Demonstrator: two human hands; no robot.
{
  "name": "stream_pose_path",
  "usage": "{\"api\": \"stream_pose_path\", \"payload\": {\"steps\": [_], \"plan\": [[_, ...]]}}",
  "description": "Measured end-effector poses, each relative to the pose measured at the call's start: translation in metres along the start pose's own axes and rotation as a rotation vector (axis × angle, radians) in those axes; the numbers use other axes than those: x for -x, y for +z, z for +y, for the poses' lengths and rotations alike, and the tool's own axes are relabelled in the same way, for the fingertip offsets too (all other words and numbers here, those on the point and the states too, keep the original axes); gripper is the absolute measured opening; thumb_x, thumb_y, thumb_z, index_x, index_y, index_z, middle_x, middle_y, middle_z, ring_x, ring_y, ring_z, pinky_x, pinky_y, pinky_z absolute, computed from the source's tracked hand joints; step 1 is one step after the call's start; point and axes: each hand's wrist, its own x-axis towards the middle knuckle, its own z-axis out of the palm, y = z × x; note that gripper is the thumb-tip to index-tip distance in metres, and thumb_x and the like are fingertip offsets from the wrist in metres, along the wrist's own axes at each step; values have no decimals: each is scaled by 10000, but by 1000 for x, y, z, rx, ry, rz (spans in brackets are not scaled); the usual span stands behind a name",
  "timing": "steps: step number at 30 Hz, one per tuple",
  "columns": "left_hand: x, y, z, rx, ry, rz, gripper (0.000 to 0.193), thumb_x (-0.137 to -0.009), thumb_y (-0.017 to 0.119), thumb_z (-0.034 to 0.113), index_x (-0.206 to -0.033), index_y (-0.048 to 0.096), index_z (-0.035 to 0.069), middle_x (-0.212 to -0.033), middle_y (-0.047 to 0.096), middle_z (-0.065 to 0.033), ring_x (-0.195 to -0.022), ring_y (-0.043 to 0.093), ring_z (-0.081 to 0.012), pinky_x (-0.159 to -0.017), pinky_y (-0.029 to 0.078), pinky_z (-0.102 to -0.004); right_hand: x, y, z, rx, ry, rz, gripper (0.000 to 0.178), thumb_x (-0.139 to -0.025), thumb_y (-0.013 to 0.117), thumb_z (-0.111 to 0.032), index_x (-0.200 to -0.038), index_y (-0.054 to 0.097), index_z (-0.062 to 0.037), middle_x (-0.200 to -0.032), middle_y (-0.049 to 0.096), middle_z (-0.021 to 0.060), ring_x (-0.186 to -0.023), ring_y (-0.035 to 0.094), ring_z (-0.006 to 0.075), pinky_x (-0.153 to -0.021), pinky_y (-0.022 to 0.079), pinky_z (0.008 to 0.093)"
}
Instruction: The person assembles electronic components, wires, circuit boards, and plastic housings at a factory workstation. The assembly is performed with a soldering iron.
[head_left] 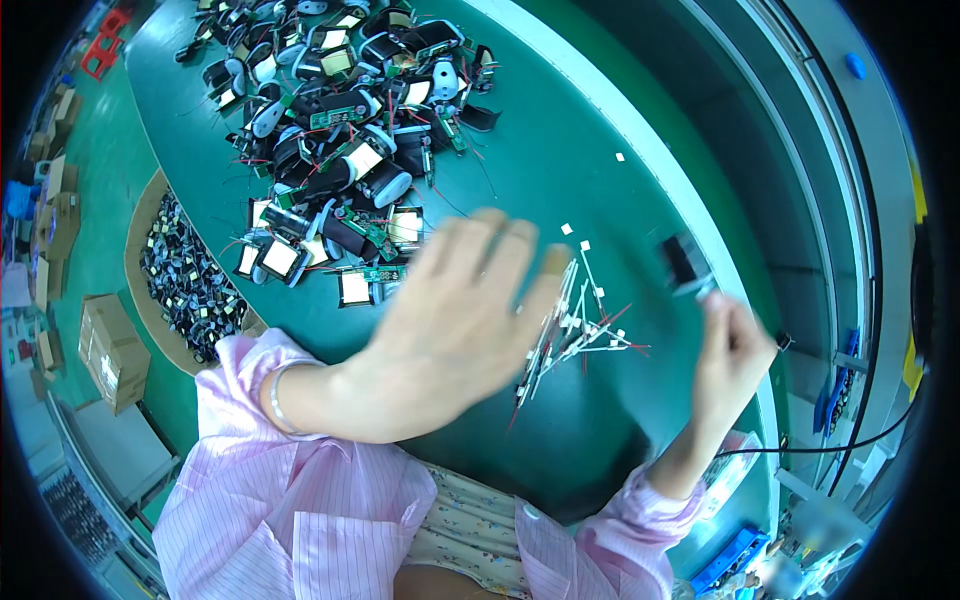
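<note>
My left hand (450, 310) is stretched out over the green table, slightly blurred, fingers apart and nothing seen in it. Its thumb is over the edge of a loose bunch of thin white strips (565, 340) with red wire ends. Beyond its fingers lies a heap of small electronic units (340, 160) with black and grey casings, green circuit boards, pale square panels and thin wires. At the table's right side, the fingers of my right hand (735, 350) pinch a small black rectangular piece (682, 262) with a pale lower edge, smeared by motion.
Small white squares (567, 229) lie beyond the strips. A pale raised rim (640, 130) borders the table's right side. On the left stands a large carton (150, 290) full of small parts, beside a closed cardboard box (112, 350). A black cable (800, 450) runs at the right.
</note>
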Motion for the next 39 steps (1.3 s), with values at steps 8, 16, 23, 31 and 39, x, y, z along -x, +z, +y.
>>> {"api": "stream_pose_path", "payload": {"steps": [8,16,23,31,39], "plan": [[20,6,-36,-71,211,-351,334,-741,544,90,-1056,615,6,-1136,530,-144,-1099,504,-300,-941,424,-387,-21,32,-6,96,-440,-220,131,-797,623,-27,-916,660,11,-941,632,172,-820,621,353,-747,499,425],[-7,-5,-50,834,141,-118,331,-858,629,220,-1062,616,-42,-1105,549,-159,-1018,569,-280,-895,435,-374,-16,80,-11,294,-367,-434,112,-671,578,69,-781,590,57,-784,631,223,-670,661,359,-605,543,437],[-38,6,-29,2013,-423,-92,584,-998,401,390,-1374,341,-52,-1351,434,-300,-962,637,-381,-630,548,-324,-14,32,-8,-965,177,-635,133,-824,642,30,-947,629,78,-841,679,128,-617,648,122,-518,529,248],[-32,26,-12,1486,-220,-149,226,-961,508,136,-1012,643,-39,-1150,588,-152,-757,585,-124,-495,418,-188,21,15,-12,-1631,315,-559,56,-871,633,10,-911,621,47,-935,643,175,-688,655,165,-498,499,219],[-23,14,2,1174,-56,-237,41,-815,702,30,-830,705,-8,-1078,574,-124,-681,505,-42,-528,357,-186,44,24,-24,-1396,139,-285,130,-794,678,115,-870,619,28,-965,645,189,-812,654,183,-650,543,265]]}}
